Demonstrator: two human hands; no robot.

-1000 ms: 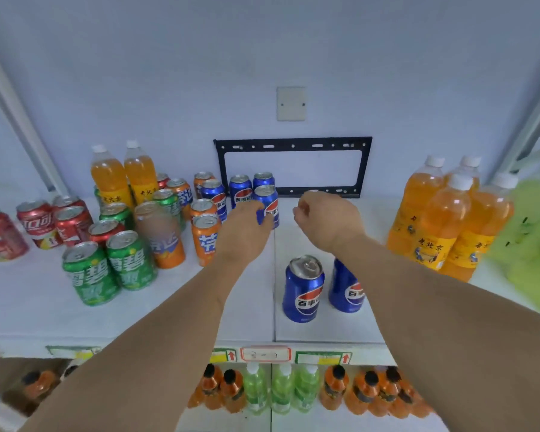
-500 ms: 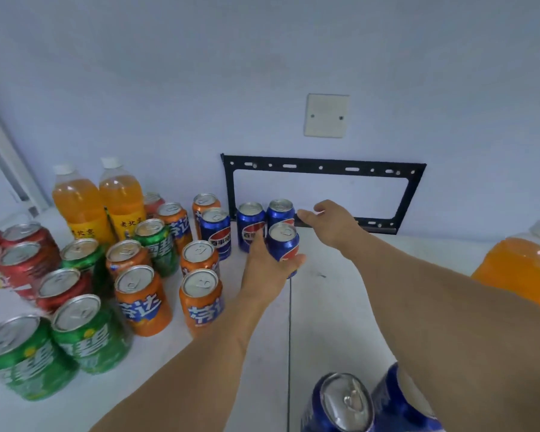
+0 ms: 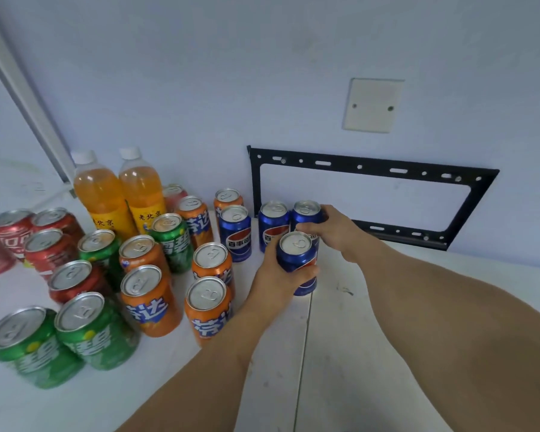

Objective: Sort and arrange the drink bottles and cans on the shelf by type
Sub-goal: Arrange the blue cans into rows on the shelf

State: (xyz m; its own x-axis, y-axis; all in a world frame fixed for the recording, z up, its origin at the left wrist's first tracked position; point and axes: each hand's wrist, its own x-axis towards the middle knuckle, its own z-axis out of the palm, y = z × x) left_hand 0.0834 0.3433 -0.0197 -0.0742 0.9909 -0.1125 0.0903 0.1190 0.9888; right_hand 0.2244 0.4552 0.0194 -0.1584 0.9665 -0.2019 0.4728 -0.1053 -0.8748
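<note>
My left hand (image 3: 273, 280) is wrapped around a blue Pepsi can (image 3: 296, 260) standing on the white shelf (image 3: 340, 353). Just behind it, my right hand (image 3: 334, 232) grips a second blue Pepsi can (image 3: 306, 213) at the back near the wall. Two more blue Pepsi cans (image 3: 235, 232) stand upright to the left of these. Orange Fanta cans (image 3: 208, 307), green Sprite cans (image 3: 91, 328) and red cola cans (image 3: 49, 247) crowd the left half of the shelf. Two orange soda bottles (image 3: 122, 194) rise behind them.
A black metal wall bracket (image 3: 371, 169) is fixed to the wall right behind the blue cans, with a white blank plate (image 3: 373, 104) above it. A slanted white shelf post (image 3: 22, 88) runs at the far left. The shelf's right half shows bare white board.
The camera has moved closer and to the left. My right hand has gone from hovering by the bracket to gripping the rear blue can. My left hand keeps its hold on the front blue can.
</note>
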